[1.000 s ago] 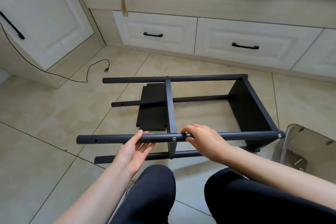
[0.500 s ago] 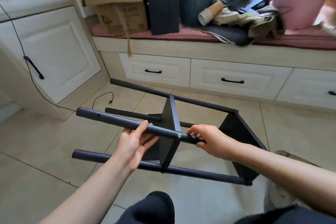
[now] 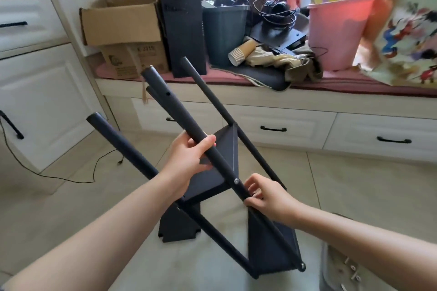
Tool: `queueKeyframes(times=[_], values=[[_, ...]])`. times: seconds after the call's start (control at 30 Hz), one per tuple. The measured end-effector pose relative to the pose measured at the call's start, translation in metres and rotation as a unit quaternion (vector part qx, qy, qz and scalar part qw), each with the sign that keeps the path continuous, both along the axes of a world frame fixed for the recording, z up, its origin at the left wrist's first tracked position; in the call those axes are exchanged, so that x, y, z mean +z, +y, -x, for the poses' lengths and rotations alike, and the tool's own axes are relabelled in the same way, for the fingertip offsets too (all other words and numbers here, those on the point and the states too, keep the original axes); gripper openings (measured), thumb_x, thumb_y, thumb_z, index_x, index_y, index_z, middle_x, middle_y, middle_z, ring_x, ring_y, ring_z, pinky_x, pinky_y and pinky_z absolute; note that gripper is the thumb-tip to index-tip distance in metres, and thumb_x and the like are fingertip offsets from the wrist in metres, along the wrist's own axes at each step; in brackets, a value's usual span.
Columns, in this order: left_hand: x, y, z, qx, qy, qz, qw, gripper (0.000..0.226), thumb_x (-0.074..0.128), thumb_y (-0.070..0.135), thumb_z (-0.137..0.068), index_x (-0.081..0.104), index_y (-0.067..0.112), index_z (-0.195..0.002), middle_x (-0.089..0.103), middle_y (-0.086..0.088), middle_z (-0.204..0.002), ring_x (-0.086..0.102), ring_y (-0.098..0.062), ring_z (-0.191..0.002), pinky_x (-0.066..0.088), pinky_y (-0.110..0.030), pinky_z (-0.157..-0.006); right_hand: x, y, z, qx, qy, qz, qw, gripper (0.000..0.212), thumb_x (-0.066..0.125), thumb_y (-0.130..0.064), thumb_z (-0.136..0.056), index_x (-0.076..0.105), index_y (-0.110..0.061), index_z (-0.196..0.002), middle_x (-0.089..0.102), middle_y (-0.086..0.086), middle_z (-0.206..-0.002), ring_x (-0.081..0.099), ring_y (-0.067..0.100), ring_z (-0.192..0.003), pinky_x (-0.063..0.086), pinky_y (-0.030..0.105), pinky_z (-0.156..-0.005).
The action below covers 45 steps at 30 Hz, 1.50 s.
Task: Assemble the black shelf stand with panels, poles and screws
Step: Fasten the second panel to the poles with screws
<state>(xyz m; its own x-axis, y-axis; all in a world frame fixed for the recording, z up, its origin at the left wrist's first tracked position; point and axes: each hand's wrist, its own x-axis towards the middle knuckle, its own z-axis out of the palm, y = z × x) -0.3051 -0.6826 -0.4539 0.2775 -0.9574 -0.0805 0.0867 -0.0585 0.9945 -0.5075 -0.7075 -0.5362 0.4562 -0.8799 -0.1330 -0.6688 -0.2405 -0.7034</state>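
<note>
Black shelf stand (image 3: 212, 179) tilts above the tiled floor (image 3: 343, 184), four poles and three panels counted; left hand (image 3: 189, 158) wraps the near upper pole (image 3: 179, 118), right hand (image 3: 267, 198) pinches that pole lower, just below one silver screw (image 3: 236, 181)

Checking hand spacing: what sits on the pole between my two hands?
In the head view, between the left hand and right hand, the pole carries one silver screw, fastening the panel.
</note>
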Motion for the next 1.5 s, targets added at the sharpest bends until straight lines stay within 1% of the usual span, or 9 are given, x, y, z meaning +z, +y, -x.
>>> queueKeyframes(times=[0.23, 0.43, 0.57, 0.67, 0.77, 0.93, 1.13, 1.27, 1.5], values=[[0.022, -0.009, 0.059, -0.124, -0.081, 0.030, 0.989, 0.008, 0.065, 0.014, -0.097, 0.058, 0.014, -0.101, 0.072, -0.012, -0.102, 0.074, -0.019, -0.094, 0.062, -0.044, -0.081, -0.011, 0.019, 0.031, -0.106, -0.119, -0.079, 0.984, 0.018, 0.068, -0.009, -0.089, 0.058, -0.015, -0.102, 0.065, 0.002, -0.099, 0.066, 0.012, -0.085, 0.053, 0.018, -0.067], [0.024, 0.005, 0.104, -0.228, -0.169, 0.043, 0.958, 0.013, 0.062, 0.015, -0.098, 0.055, 0.008, -0.107, 0.068, -0.018, -0.107, 0.072, -0.015, -0.090, 0.058, -0.032, -0.086, -0.015, 0.041, 0.062, -0.146, -0.105, -0.102, 0.978, 0.015, 0.065, -0.007, -0.090, 0.061, -0.019, -0.100, 0.070, -0.001, -0.098, 0.069, 0.013, -0.092, 0.060, 0.031, -0.079], [0.019, 0.018, 0.115, -0.275, -0.209, 0.060, 0.937, 0.009, 0.062, 0.015, -0.099, 0.055, 0.017, -0.104, 0.066, -0.011, -0.104, 0.071, -0.011, -0.088, 0.053, -0.017, -0.073, -0.001, 0.044, 0.096, -0.189, -0.099, -0.103, 0.972, 0.011, 0.065, -0.012, -0.092, 0.064, -0.014, -0.102, 0.070, 0.006, -0.103, 0.068, 0.020, -0.099, 0.060, 0.032, -0.080], [0.016, 0.032, 0.111, -0.294, -0.240, 0.069, 0.923, 0.012, 0.060, 0.011, -0.099, 0.052, 0.019, -0.103, 0.062, -0.005, -0.097, 0.070, -0.012, -0.088, 0.053, -0.017, -0.074, 0.012, 0.037, 0.123, -0.256, -0.099, -0.080, 0.958, 0.011, 0.061, -0.017, -0.096, 0.063, -0.012, -0.105, 0.070, 0.009, -0.102, 0.068, 0.022, -0.099, 0.058, 0.035, -0.081], [0.013, 0.043, 0.100, -0.294, -0.259, 0.068, 0.918, 0.013, 0.056, 0.008, -0.100, 0.049, 0.020, -0.101, 0.055, 0.001, -0.091, 0.067, -0.013, -0.083, 0.055, -0.025, -0.083, 0.020, 0.022, 0.145, -0.313, -0.131, -0.065, 0.938, 0.018, 0.059, -0.021, -0.098, 0.060, -0.009, -0.111, 0.067, 0.010, -0.105, 0.067, 0.023, -0.100, 0.057, 0.040, -0.087], [0.010, 0.061, 0.083, -0.267, -0.258, 0.077, 0.925, 0.007, 0.055, 0.002, -0.099, 0.048, 0.003, -0.099, 0.051, -0.006, -0.085, 0.061, -0.011, -0.073, 0.054, -0.022, -0.076, 0.027, 0.003, 0.158, -0.359, -0.181, -0.058, 0.914, 0.041, 0.059, -0.027, -0.097, 0.047, -0.008, -0.132, 0.057, 0.010, -0.121, 0.062, 0.025, -0.106, 0.055, 0.044, -0.092], [0.007, 0.082, 0.070, -0.237, -0.235, 0.077, 0.940, 0.019, 0.063, 0.028, -0.097, 0.051, 0.016, -0.089, 0.057, 0.001, -0.070, 0.058, -0.015, -0.070, 0.053, -0.048, -0.084, 0.028, -0.012, 0.150, -0.328, -0.162, -0.043, 0.930, 0.069, 0.058, -0.029, -0.098, 0.019, -0.021, -0.154, 0.043, 0.004, -0.146, 0.046, 0.024, -0.130, 0.042, 0.049, -0.109], [0.005, 0.086, 0.069, -0.205, -0.185, 0.085, 0.957, 0.023, 0.065, 0.024, -0.097, 0.049, 0.011, -0.087, 0.051, 0.001, -0.065, 0.053, -0.016, -0.065, 0.057, -0.050, -0.086, 0.030, -0.019, 0.143, -0.296, -0.194, -0.051, 0.934, 0.058, 0.054, -0.021, -0.101, 0.026, -0.028, -0.151, 0.045, 0.001, -0.144, 0.047, 0.022, -0.128, 0.040, 0.044, -0.105], [0.001, 0.077, 0.066, -0.123, -0.195, 0.112, 0.967, 0.024, 0.067, 0.016, -0.094, 0.050, 0.002, -0.087, 0.044, -0.001, -0.061, 0.046, -0.014, -0.054, 0.059, -0.035, -0.077, 0.030, -0.024, 0.141, -0.315, -0.244, -0.051, 0.916, 0.016, 0.054, -0.026, -0.100, 0.047, -0.016, -0.111, 0.062, 0.009, -0.119, 0.060, 0.031, -0.113, 0.055, 0.042, -0.077]])
